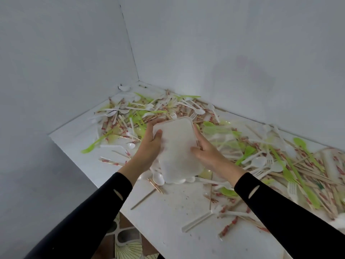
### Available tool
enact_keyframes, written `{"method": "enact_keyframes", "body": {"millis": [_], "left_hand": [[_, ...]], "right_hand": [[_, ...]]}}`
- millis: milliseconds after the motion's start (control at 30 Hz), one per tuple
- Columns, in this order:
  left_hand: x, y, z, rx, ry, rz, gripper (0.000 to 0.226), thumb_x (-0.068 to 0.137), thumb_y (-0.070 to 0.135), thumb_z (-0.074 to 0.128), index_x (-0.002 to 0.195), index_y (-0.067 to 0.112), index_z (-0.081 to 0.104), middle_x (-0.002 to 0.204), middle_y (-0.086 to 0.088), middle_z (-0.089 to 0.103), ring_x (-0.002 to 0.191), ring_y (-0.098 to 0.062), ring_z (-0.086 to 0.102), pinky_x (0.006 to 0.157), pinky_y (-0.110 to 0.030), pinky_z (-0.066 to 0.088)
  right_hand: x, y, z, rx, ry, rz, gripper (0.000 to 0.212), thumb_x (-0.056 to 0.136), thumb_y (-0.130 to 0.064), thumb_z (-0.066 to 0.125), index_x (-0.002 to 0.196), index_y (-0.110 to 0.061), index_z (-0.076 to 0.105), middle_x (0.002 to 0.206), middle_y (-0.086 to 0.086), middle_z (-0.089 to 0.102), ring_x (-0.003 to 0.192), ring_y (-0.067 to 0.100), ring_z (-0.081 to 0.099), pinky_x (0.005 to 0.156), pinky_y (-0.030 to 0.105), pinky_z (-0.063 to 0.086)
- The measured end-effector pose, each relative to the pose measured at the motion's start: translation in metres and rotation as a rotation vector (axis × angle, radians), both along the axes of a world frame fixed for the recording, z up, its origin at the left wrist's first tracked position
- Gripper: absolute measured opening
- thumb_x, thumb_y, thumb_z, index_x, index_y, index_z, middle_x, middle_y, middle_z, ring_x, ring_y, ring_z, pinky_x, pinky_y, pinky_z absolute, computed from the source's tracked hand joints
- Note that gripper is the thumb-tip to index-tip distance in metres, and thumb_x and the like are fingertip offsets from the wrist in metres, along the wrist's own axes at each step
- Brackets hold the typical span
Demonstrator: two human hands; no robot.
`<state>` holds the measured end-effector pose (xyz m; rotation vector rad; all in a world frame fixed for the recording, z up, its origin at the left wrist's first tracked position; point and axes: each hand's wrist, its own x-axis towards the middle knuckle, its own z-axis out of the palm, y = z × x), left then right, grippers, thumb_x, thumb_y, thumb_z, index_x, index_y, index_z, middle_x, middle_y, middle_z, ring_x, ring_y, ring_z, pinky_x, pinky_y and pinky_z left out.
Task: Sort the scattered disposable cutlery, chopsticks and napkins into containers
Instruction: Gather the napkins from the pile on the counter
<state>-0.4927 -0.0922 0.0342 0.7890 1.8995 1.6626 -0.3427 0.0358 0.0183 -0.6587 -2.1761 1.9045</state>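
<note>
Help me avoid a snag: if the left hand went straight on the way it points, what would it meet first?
The left hand grips the white container, which would travel with it. Past that, it would probably meet the heap of cutlery and wrapped chopsticks toward the corner; depth is unclear.

Both arms wear close-fitting black long sleeves. The left sleeve (97, 212) and the right sleeve (280, 208) each end at the wrist, well back from the fingers. Just behind each cuff's hem lies a narrow slanted slit (118, 194), showing pale. The left hand (149, 146) and right hand (207, 152) are bare.
</note>
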Motion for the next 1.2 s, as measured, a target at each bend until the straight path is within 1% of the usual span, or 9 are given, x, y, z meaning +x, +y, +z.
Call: {"method": "enact_keyframes", "body": {"millis": [133, 300, 400, 633, 833, 933, 1067, 1133, 1200], "left_hand": [[-0.038, -0.004, -0.002, 0.022, -0.089, 0.003, 0.034, 0.105, 0.015, 0.037, 0.111, 0.045, 0.053, 0.128, -0.004, 0.055, 0.097, -0.027, 0.059, 0.08, -0.046, 0.052], [-0.081, -0.008, -0.002, 0.058, -0.279, 0.026, 0.025, 0.106, 0.012, 0.036, 0.11, 0.032, 0.05, 0.104, -0.001, 0.058, 0.078, -0.015, 0.058, 0.059, -0.025, 0.051], [-0.097, -0.01, -0.004, 0.052, -0.347, 0.035, 0.024, 0.106, 0.015, 0.036, 0.115, 0.031, 0.051, 0.11, -0.004, 0.056, 0.081, -0.018, 0.057, 0.062, -0.028, 0.051], [-0.122, -0.012, -0.006, 0.068, -0.38, 0.118, 0.026, 0.106, 0.015, 0.036, 0.116, 0.031, 0.054, 0.111, -0.01, 0.057, 0.086, -0.022, 0.055, 0.067, -0.033, 0.05], [-0.137, -0.016, -0.008, 0.008, -0.441, 0.004, 0.06, 0.084, 0.041, 0.069, 0.132, 0.012, 0.05, 0.119, -0.01, 0.068, 0.101, -0.024, 0.07, 0.074, -0.039, 0.059], [-0.136, -0.017, -0.013, -0.023, -0.419, -0.122, 0.048, 0.079, 0.025, 0.075, 0.121, 0.005, 0.06, 0.114, -0.015, 0.07, 0.101, -0.03, 0.07, 0.081, -0.042, 0.059], [-0.148, -0.014, -0.021, 0.023, -0.363, 0.001, 0.049, 0.078, 0.016, 0.08, 0.121, 0.003, 0.06, 0.113, -0.016, 0.07, 0.101, -0.034, 0.069, 0.084, -0.048, 0.058], [-0.155, -0.011, -0.023, 0.039, -0.353, 0.089, 0.048, 0.081, 0.014, 0.078, 0.124, 0.004, 0.058, 0.113, -0.014, 0.07, 0.101, -0.032, 0.069, 0.081, -0.046, 0.059], [-0.161, -0.009, -0.023, 0.05, -0.345, 0.169, 0.053, 0.08, 0.016, 0.08, 0.126, 0.007, 0.055, 0.113, -0.012, 0.069, 0.099, -0.03, 0.07, 0.077, -0.045, 0.06]], "right_hand": [[-0.034, -0.002, -0.003, -0.073, 0.051, -0.06, 0.06, 0.102, -0.024, 0.048, 0.133, -0.072, 0.028, 0.145, -0.009, 0.047, 0.128, 0.014, 0.051, 0.103, 0.046, 0.047], [-0.075, -0.007, -0.003, -0.132, 0.074, -0.318, 0.018, 0.101, -0.023, 0.054, 0.117, -0.025, 0.058, 0.109, 0.001, 0.067, 0.09, 0.014, 0.066, 0.08, 0.034, 0.057], [-0.093, -0.01, -0.004, -0.15, 0.045, -0.37, 0.019, 0.099, -0.022, 0.057, 0.115, -0.011, 0.059, 0.105, 0.004, 0.064, 0.092, 0.018, 0.063, 0.083, 0.035, 0.056], [-0.11, -0.009, -0.002, -0.221, 0.089, -0.257, 0.032, 0.087, 0.0, 0.068, 0.111, -0.019, 0.058, 0.107, 0.006, 0.069, 0.098, 0.025, 0.068, 0.081, 0.044, 0.059], [-0.13, -0.001, 0.006, -0.439, 0.196, -0.267, 0.047, 0.082, 0.009, 0.069, 0.114, -0.023, 0.058, 0.103, 0.01, 0.069, 0.089, 0.025, 0.07, 0.073, 0.041, 0.061], [-0.138, 0.0, 0.002, -0.435, 0.181, -0.295, 0.036, 0.086, 0.003, 0.068, 0.113, -0.02, 0.061, 0.104, 0.009, 0.07, 0.09, 0.025, 0.069, 0.075, 0.04, 0.061], [-0.138, 0.005, -0.014, 0.017, -0.102, -0.332, 0.029, 0.099, -0.035, 0.054, 0.118, -0.014, 0.06, 0.108, 0.0, 0.068, 0.097, 0.018, 0.066, 0.08, 0.033, 0.057], [-0.132, 0.006, -0.027, 0.36, -0.305, -0.261, 0.03, 0.1, -0.037, 0.049, 0.114, -0.013, 0.061, 0.109, -0.003, 0.064, 0.101, 0.015, 0.06, 0.077, 0.026, 0.05], [-0.126, 0.006, -0.038, 0.574, -0.444, -0.208, 0.022, 0.097, -0.033, 0.051, 0.108, -0.018, 0.063, 0.117, 0.005, 0.063, 0.119, 0.023, 0.053, 0.092, 0.037, 0.047]]}}
